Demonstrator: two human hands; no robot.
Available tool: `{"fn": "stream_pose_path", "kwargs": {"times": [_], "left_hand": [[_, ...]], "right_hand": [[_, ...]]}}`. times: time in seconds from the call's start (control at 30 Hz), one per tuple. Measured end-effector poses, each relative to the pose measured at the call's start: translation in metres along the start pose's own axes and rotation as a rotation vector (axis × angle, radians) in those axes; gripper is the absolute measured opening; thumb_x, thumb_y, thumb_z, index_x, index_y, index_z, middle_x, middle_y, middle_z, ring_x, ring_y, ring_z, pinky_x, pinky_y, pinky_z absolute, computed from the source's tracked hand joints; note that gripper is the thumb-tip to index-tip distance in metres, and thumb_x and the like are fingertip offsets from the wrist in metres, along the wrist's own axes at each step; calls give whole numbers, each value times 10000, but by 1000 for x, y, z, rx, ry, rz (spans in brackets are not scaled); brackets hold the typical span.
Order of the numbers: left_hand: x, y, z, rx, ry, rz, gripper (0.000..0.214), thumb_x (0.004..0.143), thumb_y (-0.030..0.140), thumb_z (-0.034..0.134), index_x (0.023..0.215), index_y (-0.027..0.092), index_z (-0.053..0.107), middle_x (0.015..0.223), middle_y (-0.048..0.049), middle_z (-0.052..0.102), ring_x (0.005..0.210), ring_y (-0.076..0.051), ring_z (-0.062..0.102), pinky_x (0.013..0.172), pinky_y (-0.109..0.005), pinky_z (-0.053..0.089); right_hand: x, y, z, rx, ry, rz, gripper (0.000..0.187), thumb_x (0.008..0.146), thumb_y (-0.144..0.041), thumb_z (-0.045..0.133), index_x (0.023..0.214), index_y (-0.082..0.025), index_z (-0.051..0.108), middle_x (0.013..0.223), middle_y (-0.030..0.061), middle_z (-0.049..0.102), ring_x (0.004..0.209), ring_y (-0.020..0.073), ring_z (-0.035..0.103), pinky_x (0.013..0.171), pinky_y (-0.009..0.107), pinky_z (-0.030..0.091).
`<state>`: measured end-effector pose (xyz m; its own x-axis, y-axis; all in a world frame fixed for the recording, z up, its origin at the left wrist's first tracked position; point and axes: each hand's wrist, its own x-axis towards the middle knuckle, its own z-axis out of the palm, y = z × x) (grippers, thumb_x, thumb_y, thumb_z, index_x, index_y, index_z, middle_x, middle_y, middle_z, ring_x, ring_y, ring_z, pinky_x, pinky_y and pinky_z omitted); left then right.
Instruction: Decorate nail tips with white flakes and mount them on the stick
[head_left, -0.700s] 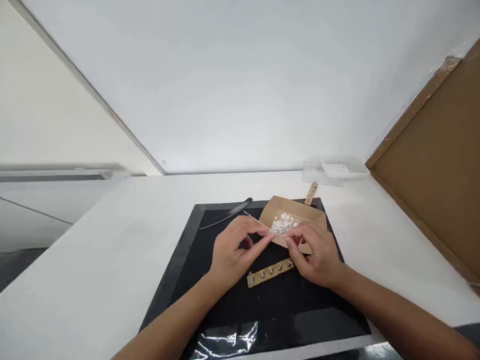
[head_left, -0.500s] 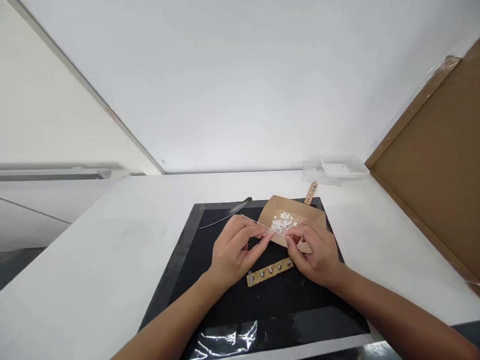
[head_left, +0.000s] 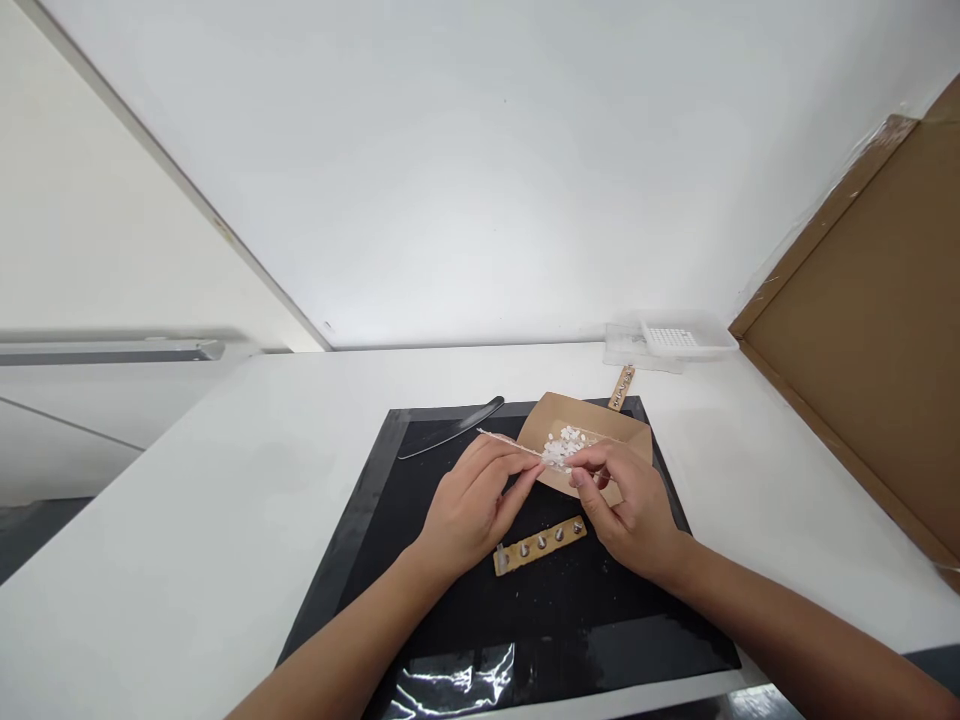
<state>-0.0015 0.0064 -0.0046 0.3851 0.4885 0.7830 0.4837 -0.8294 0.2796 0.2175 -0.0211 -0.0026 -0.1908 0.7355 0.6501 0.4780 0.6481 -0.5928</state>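
My left hand point(head_left: 476, 500) pinches a thin, clear strip point(head_left: 510, 442) between thumb and fingertips; its far end sticks out past the knuckles, up and to the left. Close beside it, my right hand point(head_left: 626, 505) has thumb and forefinger drawn together; whatever lies between them is too small to make out. Under the fingertips sits a brown paper tray point(head_left: 577, 408) with many small white pieces point(head_left: 564, 445) in it. Below the hands lies a wooden strip point(head_left: 540, 546) with several metal studs and a clear piece standing at its left end.
A black mat point(head_left: 405, 600) lies beneath everything on the white table point(head_left: 187, 540). Metal tweezers or a spatula-like tool point(head_left: 454, 428) rest at its back left. Behind the tray are a second studded wooden strip point(head_left: 622, 388) and a clear plastic box point(head_left: 705, 340). Cardboard point(head_left: 870, 300) stands at right.
My right thumb and forefinger have parted slightly and shifted a little away from the left fingertips. The left hand keeps its pinch, with the clear strip tilted a little differently.
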Motion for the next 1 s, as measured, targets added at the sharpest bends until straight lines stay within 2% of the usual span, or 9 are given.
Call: {"fn": "stream_pose_path", "kwargs": {"times": [0.13, 0.4, 0.5, 0.6, 0.7, 0.77, 0.87, 1.0], "left_hand": [[0, 2, 0, 12, -28, 28, 178, 985, 92, 686, 1131, 191, 660, 984, -54, 741, 913, -193, 705, 800, -346, 625], [-2, -8, -4, 164, -98, -55, 37, 1008, 170, 637, 1012, 204, 652, 908, -35, 716, 767, -165, 678, 673, -285, 562], [-2, -15, -6, 262, -79, -208, 93, 1024, 228, 607, 951, 208, 660, 849, -16, 715, 712, -146, 670, 618, -255, 506], [2, -20, -10, 409, -104, -458, 180, 1016, 300, 587, 882, 210, 668, 818, -17, 715, 701, -159, 670, 583, -259, 450], [4, -24, -14, 568, -247, -655, 198, 1006, 329, 571, 911, 217, 704, 889, -33, 748, 722, -188, 683, 548, -271, 390], [2, -29, -15, 638, -342, -706, 222, 1015, 331, 550, 965, 228, 740, 953, -44, 765, 738, -204, 696, 531, -271, 364], [-7, -36, -15, 656, -384, -632, 279, 1023, 304, 527, 949, 235, 787, 938, -56, 761, 670, -195, 688, 496, -260, 344], [-13, -41, -14, 619, -280, -449, 217, 963, 223, 588, 869, 215, 784, 867, -52, 750, 581, -176, 650, 441, -250, 321]], "right_hand": [[-1, 4, 0, -21, -18, -9, 148, 1087, -181, 526, 1141, -225, 656, 893, 12, 742, 823, 163, 702, 766, 310, 552], [-1, 10, -2, -158, 113, 14, 134, 1066, -196, 581, 1146, -237, 680, 906, 12, 766, 797, 162, 717, 738, 307, 561], [-1, 11, -1, -192, 137, 0, 129, 1060, -198, 593, 1140, -237, 686, 930, 18, 777, 801, 165, 718, 736, 307, 561], [-1, 12, -1, -207, 159, -13, 130, 1055, -182, 596, 1127, -234, 690, 936, 13, 777, 786, 155, 706, 726, 296, 553], [0, 12, -1, -225, 176, -16, 126, 1053, -179, 600, 1115, -230, 696, 926, 9, 774, 776, 148, 697, 704, 284, 538], [0, 13, -1, -236, 180, -11, 124, 1055, -186, 596, 1109, -228, 700, 914, 9, 772, 770, 150, 695, 685, 282, 529], [1, 14, -1, -245, 174, -2, 123, 1058, -201, 589, 1099, -226, 702, 905, 14, 771, 765, 158, 696, 678, 292, 525], [1, 15, 0, -223, 182, 19, 122, 1058, -212, 586, 1101, -232, 699, 904, 21, 771, 779, 173, 704, 692, 313, 532]]}}
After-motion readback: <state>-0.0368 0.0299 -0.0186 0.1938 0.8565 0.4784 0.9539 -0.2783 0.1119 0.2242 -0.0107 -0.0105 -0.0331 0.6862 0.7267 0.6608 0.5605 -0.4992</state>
